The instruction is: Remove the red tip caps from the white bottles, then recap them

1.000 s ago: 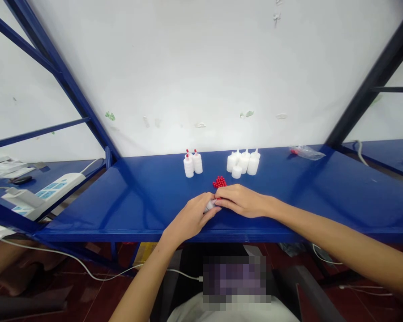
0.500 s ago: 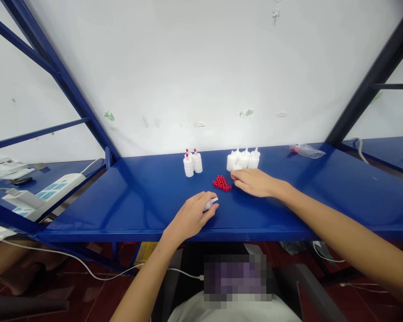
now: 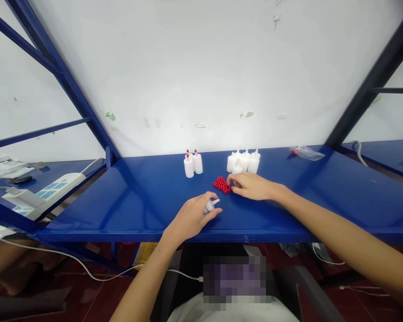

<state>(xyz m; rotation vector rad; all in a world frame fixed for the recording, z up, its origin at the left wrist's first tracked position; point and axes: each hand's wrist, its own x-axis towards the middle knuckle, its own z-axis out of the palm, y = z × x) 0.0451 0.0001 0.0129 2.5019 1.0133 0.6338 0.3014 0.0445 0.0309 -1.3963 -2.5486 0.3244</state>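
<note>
Loosely curled, the left hand (image 3: 192, 216) grasped a white bottle (image 3: 208, 207) near the front edge of the blue tabletop (image 3: 147, 197). The bottle leaned over, its bare pale nozzle (image 3: 216, 201) pointing up and to the right between thumb and fingers; much of its body was hidden by the hand. The right hand (image 3: 250, 185) was at the right side of a tight cluster of small red caps (image 3: 220, 183), its fingers bent down beside them. Whether those fingers pinched a cap could not be told.

Behind the cluster and to its left, three white bottles with red tips (image 3: 189, 168) stood upright, close together. To the right stood a group of white bottles with uncapped nozzles (image 3: 253, 163), also upright, and just in front of them was a shorter white container (image 3: 237, 169), partly covered by the right hand. Farther right, toward the back, lay a clear plastic bag (image 3: 308, 153) with something red at its left end.

Beyond the tabletop rose a white wall (image 3: 188, 67) with a few torn scraps stuck to it, framed by blue metal posts (image 3: 70, 89). At the left, outside the near post, a white power strip (image 3: 58, 188) lay at a slant with a charger (image 3: 23, 198) plugged into it.
</note>
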